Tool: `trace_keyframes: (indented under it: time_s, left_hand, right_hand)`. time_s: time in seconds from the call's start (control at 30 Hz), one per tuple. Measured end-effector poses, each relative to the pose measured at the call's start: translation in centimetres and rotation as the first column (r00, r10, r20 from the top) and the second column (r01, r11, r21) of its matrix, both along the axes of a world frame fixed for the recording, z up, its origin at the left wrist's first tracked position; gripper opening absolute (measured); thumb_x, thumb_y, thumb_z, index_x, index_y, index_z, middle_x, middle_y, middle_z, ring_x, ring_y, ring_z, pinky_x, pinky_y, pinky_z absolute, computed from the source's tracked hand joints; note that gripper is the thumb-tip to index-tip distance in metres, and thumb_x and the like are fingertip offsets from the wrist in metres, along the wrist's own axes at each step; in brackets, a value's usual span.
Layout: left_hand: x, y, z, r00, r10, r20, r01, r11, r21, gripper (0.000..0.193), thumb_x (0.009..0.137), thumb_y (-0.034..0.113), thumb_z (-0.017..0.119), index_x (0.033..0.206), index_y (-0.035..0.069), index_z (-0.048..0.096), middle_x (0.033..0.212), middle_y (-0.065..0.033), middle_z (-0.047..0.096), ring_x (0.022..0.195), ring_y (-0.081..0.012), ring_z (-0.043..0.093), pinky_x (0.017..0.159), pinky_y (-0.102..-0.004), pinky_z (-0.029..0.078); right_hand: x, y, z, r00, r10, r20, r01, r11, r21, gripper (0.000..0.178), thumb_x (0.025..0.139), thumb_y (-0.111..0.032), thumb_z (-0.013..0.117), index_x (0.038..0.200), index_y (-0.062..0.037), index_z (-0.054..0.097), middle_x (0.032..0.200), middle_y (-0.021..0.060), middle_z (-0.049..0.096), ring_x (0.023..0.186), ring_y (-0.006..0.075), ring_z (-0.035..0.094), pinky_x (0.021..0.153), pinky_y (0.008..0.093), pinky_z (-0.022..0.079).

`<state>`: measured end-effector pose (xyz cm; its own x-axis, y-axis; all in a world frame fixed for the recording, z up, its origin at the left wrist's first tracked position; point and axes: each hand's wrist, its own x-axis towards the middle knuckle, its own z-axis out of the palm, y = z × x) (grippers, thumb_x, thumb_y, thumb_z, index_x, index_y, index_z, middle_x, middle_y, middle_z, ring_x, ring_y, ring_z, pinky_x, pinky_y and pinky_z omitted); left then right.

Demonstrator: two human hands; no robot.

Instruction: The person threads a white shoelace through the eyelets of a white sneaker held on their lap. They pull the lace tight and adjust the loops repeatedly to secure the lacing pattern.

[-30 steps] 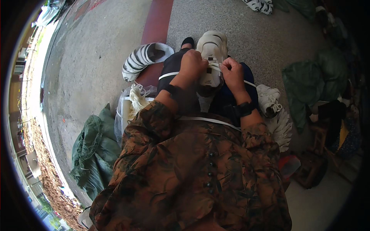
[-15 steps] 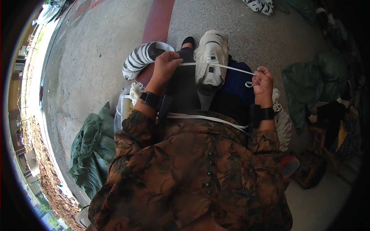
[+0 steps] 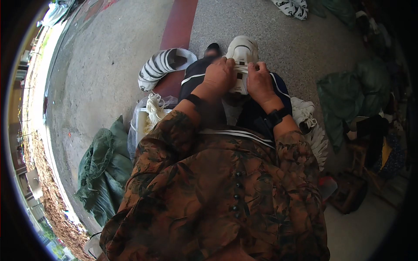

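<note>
A cream-and-white sneaker (image 3: 242,47) rests between my knees, toe pointing away from me. My left hand (image 3: 220,76) is closed at the left side of its lacing area, fingertips pinching a flat white shoelace (image 3: 193,78) that trails over my left thigh. On the other side of the lacing, my right hand (image 3: 260,83) pinches the lace too, and a white strand curves over my right leg. Both hands touch or nearly touch the shoe; their fingers partly hide the eyelets. More white laces (image 3: 237,133) lie across my lap.
Left of me are a striped black-and-white bundle (image 3: 156,71), a clear bag with white laces (image 3: 154,108) and green sacking (image 3: 104,165). To my right are bunched white laces (image 3: 317,141), a green sack (image 3: 352,87) and a small wooden stool (image 3: 348,191).
Both hands have come together from wide apart, where the lace was stretched straight between them above the shoe. They are now at the shoe's lacing, and the lace ends drape over my legs.
</note>
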<state>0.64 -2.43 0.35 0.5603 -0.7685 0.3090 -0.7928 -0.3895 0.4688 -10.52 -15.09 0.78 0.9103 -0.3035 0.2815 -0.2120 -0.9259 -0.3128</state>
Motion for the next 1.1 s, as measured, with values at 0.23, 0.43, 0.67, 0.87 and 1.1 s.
trace_keyframes:
  time_s: [0.23,0.43,0.67,0.87,1.1]
  left_hand:
    - [0.7,-0.2,0.8,0.997,-0.045,0.061,0.051,0.993,-0.104,0.014,0.072,0.015,0.061,0.084,0.008,0.061,0.079,-0.0104,0.058,0.076,-0.0305,0.062,0.065,-0.0398,0.052]
    - [1.8,1.0,2.0,0.936,-0.308,0.170,0.323,0.944,-0.071,0.006,0.072,0.013,0.062,0.072,0.009,0.057,0.068,-0.0065,0.054,0.064,-0.0279,0.061,0.056,-0.0378,0.051]
    - [2.4,1.4,2.6,0.960,-0.202,0.192,0.213,0.976,-0.042,0.003,0.071,0.012,0.062,0.070,0.011,0.059,0.073,-0.0048,0.057,0.069,-0.0257,0.062,0.057,-0.0373,0.049]
    - [2.9,4.6,1.5,0.981,-0.192,0.022,0.193,0.976,-0.099,0.006,0.074,0.014,0.065,0.071,0.010,0.062,0.072,-0.0075,0.062,0.069,-0.0266,0.063,0.059,-0.0352,0.051]
    - [5.1,12.0,-0.1,0.814,-0.112,-0.570,0.006,0.983,-0.185,0.004,0.080,0.007,0.067,0.080,0.003,0.067,0.073,-0.0030,0.066,0.069,-0.0109,0.061,0.066,-0.0253,0.049]
  right_hand:
    - [0.8,-0.9,0.9,1.000,-0.010,-0.024,0.009,1.000,-0.011,0.011,0.078,-0.009,0.054,0.085,-0.0017,0.058,0.085,0.0220,0.057,0.075,0.0385,0.061,0.065,0.0451,0.051]
    - [-1.2,-1.4,1.6,0.992,0.112,0.049,-0.112,0.994,-0.001,0.004,0.076,-0.008,0.057,0.079,-0.0059,0.056,0.069,0.0152,0.056,0.064,0.0365,0.060,0.054,0.0460,0.047]
    - [-1.6,-1.9,1.2,0.964,0.163,0.208,-0.197,0.969,0.152,0.004,0.083,-0.002,0.051,0.080,-0.0024,0.053,0.067,0.0180,0.056,0.064,0.0377,0.058,0.054,0.0428,0.045]
    - [-5.4,-4.4,0.5,0.989,0.122,0.081,-0.137,0.967,0.217,0.007,0.085,-0.005,0.052,0.079,-0.0016,0.054,0.069,0.0185,0.056,0.067,0.0374,0.056,0.055,0.0411,0.043]
    - [-10.4,-5.8,2.6,0.999,-0.035,0.039,0.008,0.836,0.549,0.012,0.085,-0.010,0.053,0.079,-0.0008,0.058,0.066,0.0153,0.054,0.062,0.0271,0.053,0.059,0.0349,0.041]
